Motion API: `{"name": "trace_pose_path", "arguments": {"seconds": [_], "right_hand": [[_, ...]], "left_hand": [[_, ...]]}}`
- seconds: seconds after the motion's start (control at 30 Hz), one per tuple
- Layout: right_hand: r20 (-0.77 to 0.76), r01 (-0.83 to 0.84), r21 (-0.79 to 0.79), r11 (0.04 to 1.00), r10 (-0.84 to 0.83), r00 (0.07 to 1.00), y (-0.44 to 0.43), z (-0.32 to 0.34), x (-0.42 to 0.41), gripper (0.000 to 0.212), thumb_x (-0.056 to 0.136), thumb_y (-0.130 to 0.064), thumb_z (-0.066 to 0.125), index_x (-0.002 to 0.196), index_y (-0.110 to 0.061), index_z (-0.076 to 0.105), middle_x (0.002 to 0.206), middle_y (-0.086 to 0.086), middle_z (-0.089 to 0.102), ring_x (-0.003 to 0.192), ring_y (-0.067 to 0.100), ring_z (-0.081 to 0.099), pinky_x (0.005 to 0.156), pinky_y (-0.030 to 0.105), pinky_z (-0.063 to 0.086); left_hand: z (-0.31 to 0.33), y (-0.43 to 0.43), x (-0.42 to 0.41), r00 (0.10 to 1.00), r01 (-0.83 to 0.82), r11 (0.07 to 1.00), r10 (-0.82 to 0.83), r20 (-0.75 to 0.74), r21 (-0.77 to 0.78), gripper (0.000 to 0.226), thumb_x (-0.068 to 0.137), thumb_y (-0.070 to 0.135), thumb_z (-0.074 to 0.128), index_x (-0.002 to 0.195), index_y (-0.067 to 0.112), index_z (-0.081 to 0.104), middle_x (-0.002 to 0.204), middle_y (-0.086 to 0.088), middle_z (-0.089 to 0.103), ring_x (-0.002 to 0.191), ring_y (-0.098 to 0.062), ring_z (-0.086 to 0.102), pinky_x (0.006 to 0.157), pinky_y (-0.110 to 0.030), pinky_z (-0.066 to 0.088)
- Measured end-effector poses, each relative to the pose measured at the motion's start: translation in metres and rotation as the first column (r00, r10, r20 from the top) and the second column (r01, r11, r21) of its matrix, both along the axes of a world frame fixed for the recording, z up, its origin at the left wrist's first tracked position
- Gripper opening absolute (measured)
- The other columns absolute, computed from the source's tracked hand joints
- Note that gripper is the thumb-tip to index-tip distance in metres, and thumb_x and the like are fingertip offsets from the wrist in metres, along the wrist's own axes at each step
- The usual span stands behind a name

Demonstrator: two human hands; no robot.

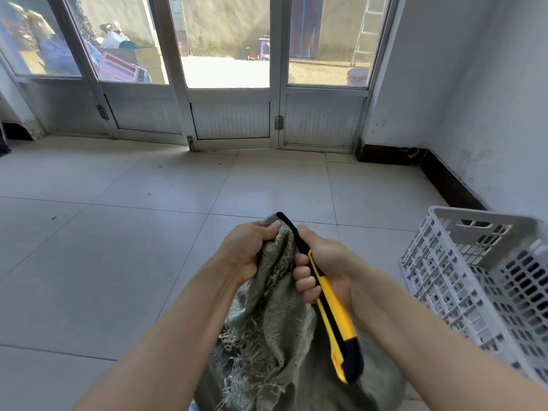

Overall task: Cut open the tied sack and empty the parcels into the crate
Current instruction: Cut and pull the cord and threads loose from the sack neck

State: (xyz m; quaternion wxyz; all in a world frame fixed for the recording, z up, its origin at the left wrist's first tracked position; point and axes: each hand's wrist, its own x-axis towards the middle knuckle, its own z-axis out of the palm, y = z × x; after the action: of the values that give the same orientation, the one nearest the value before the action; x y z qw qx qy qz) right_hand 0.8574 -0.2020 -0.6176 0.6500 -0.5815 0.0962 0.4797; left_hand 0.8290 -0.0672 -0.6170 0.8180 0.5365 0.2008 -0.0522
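Note:
A grey-green woven sack (274,315) with frayed edges stands on the floor below me, its top bunched upward. My left hand (247,250) is closed around the gathered top of the sack. My right hand (321,268) grips a yellow and black utility knife (332,310), whose black front end points up and lies against the sack's neck beside my left fingers. No parcels show; the sack hides its contents. A white slotted plastic crate (486,280) stands on the floor to the right, apart from the sack.
Pale floor tiles (133,232) stretch ahead to glazed metal-framed doors (231,93). A white wall with a dark skirting (450,185) runs along the right, just behind the crate.

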Motion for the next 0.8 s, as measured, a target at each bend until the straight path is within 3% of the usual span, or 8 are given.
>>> {"name": "trace_pose_path", "arguments": {"seconds": [0.07,0.13,0.17,0.2,0.27,0.33,0.47,0.8], "right_hand": [[-0.091,0.009,0.081,0.997,-0.002,0.996,0.000,0.001,0.001,0.064,0.085,-0.072,0.040,0.049,-0.018,0.038,0.045,-0.003,0.032,0.033,0.011,0.030,0.032,0.015,0.023],[0.278,-0.024,-0.187,0.982,0.076,0.958,0.000,-0.001,0.003,0.063,0.086,-0.071,0.039,0.052,-0.019,0.038,0.049,-0.003,0.038,0.039,0.013,0.036,0.037,0.020,0.027],[0.544,0.032,-0.405,0.914,0.213,0.811,0.000,0.000,0.003,0.063,0.088,-0.070,0.036,0.052,-0.018,0.038,0.051,-0.002,0.041,0.045,0.016,0.040,0.041,0.026,0.028],[0.716,0.140,-0.550,0.823,0.378,0.587,-0.001,-0.001,0.003,0.064,0.089,-0.069,0.032,0.052,-0.017,0.038,0.053,-0.001,0.043,0.051,0.019,0.043,0.046,0.030,0.030],[0.749,0.293,-0.661,0.691,0.586,0.310,-0.007,-0.001,0.004,0.064,0.089,-0.070,0.026,0.056,-0.017,0.040,0.057,0.000,0.046,0.061,0.024,0.048,0.052,0.034,0.032],[0.708,0.371,-0.694,0.617,0.677,0.201,-0.013,-0.001,0.007,0.060,0.088,-0.072,0.023,0.061,-0.021,0.039,0.063,-0.002,0.048,0.067,0.025,0.051,0.056,0.033,0.035],[0.668,0.423,-0.701,0.574,0.737,0.107,-0.020,-0.002,0.009,0.057,0.088,-0.072,0.020,0.064,-0.022,0.035,0.069,0.000,0.051,0.069,0.024,0.053,0.057,0.033,0.037],[0.626,0.448,-0.696,0.561,0.780,-0.003,-0.025,0.003,0.004,0.059,0.088,-0.070,0.019,0.062,-0.020,0.035,0.063,-0.003,0.046,0.061,0.021,0.047,0.046,0.029,0.027]], "left_hand": [[0.001,0.001,0.002,1.000,-0.007,1.000,0.007,0.000,0.008,0.014,0.096,0.009,0.049,0.087,0.003,0.057,0.070,-0.011,0.058,0.054,-0.019,0.059,0.049,-0.025,0.051],[-0.002,0.001,0.000,1.000,0.002,1.000,-0.002,-0.005,-0.006,0.014,0.097,0.009,0.048,0.091,0.001,0.058,0.073,-0.012,0.060,0.057,-0.021,0.061,0.051,-0.027,0.054],[-0.003,0.002,-0.001,1.000,0.010,1.000,-0.010,-0.002,-0.019,0.016,0.097,0.010,0.047,0.094,0.001,0.060,0.075,-0.012,0.062,0.060,-0.021,0.063,0.054,-0.028,0.055],[-0.004,0.003,-0.002,1.000,0.020,0.999,-0.020,0.007,-0.031,0.019,0.098,0.012,0.046,0.098,0.000,0.061,0.077,-0.012,0.065,0.063,-0.021,0.064,0.057,-0.028,0.056],[-0.005,0.006,-0.003,0.999,0.020,0.999,-0.019,0.025,-0.039,0.026,0.099,0.017,0.045,0.104,-0.001,0.063,0.080,-0.012,0.067,0.065,-0.020,0.066,0.058,-0.027,0.057],[-0.005,0.008,-0.003,0.999,-0.020,0.999,0.021,0.040,-0.030,0.026,0.099,0.018,0.046,0.104,0.000,0.063,0.080,-0.013,0.067,0.064,-0.021,0.066,0.056,-0.027,0.057],[-0.006,0.008,0.000,0.992,-0.114,0.993,0.113,0.063,0.010,0.011,0.096,0.010,0.050,0.095,0.006,0.060,0.074,-0.010,0.065,0.056,-0.017,0.063,0.052,-0.025,0.055],[-0.005,0.008,0.001,0.996,-0.085,0.994,0.087,-0.030,0.063,0.019,0.091,0.017,0.053,0.082,0.005,0.065,0.068,-0.009,0.064,0.053,-0.020,0.060,0.051,-0.024,0.053]]}}
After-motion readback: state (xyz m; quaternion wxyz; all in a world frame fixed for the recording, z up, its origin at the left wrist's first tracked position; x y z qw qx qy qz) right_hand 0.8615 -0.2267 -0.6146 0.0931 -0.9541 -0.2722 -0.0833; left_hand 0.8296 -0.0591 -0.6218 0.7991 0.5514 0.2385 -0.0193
